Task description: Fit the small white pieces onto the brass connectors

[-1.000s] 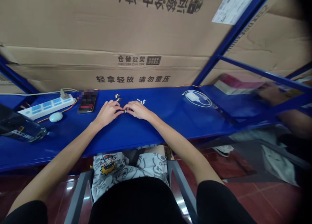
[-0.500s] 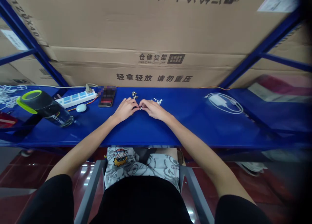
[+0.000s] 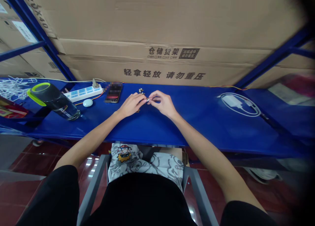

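Observation:
My left hand point(image 3: 131, 104) and my right hand point(image 3: 162, 103) meet over the blue shelf board point(image 3: 197, 124), fingertips pinched together on a tiny metallic part point(image 3: 148, 100) between them. Just behind the fingers lies a small cluster of metal pieces point(image 3: 141, 90). Both forearms rest across the front edge of the board. What the little part is, I cannot make out.
A phone point(image 3: 113, 92), white power strip point(image 3: 83, 92) and pale oval case point(image 3: 88, 102) lie left of my hands. A dark bottle with a green lid point(image 3: 52, 100) lies on its side at far left. A coiled white charger point(image 3: 240, 103) sits right. Cardboard boxes point(image 3: 159, 32) wall the back.
The view has swung left and slightly down. My hands stayed together and lifted a little, the right fingers now pinching higher over the small part; the white bits behind are now hidden.

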Tool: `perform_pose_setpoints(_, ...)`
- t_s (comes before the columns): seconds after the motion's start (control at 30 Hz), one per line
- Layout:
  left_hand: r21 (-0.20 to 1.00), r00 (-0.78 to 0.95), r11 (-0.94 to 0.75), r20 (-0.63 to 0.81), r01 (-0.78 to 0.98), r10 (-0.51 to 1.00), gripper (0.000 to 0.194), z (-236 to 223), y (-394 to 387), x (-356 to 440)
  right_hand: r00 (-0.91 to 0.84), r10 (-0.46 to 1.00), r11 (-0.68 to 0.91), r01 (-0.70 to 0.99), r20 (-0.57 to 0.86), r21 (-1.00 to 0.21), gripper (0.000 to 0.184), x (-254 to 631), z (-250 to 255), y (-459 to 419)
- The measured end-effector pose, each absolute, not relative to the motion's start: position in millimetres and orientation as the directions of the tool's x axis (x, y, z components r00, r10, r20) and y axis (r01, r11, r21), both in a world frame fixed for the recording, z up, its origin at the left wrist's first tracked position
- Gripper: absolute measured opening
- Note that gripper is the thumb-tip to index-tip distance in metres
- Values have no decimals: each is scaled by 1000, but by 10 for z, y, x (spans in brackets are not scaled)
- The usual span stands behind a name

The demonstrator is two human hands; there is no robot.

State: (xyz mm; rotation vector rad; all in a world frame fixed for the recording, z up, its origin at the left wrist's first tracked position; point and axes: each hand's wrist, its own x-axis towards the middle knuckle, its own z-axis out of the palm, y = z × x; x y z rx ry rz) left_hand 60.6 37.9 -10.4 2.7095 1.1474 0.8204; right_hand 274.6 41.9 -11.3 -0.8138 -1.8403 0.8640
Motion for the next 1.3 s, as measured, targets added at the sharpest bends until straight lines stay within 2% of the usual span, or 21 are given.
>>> perform_pose_setpoints(0.17, 312, 560, -732, 487, 605, 670, 36, -90, 380, 588, -321, 830, 515, 124, 457, -848, 24, 2731, -93, 435)
perform_pose_setpoints(0.33, 336, 552, -711, 459, 618, 696, 40, -111, 378, 566, -342, 844, 469, 99, 413, -878, 28, 2727, -86, 430)
perform_pose_setpoints(0.5, 344, 558, -736, 490, 583, 670, 38, -133, 384, 560, -366, 825, 492, 90, 431, -866, 29, 2731, -121, 442)
perform_pose_setpoints(0.73, 347, 569, -698, 409, 626, 713, 38, -63, 348, 555, -343, 846, 446, 41, 407, -894, 32, 2682, -152, 444)
perform_pose_setpoints(0.83, 328, 564, -703, 429, 631, 706, 38, -29, 337, 559, -311, 861, 425, 1, 404, -905, 32, 2660, -136, 430)
perform_pose_setpoints(1.03, 385, 522, -702, 476, 599, 707, 38, -68, 330, 558, -316, 866, 378, -93, 387, -921, 36, 2601, -112, 365)
perform_pose_setpoints(1.3, 461, 515, -707, 485, 536, 707, 40, -102, 338, 595, -344, 857, 402, -18, 383, -916, 31, 2655, -68, 399)
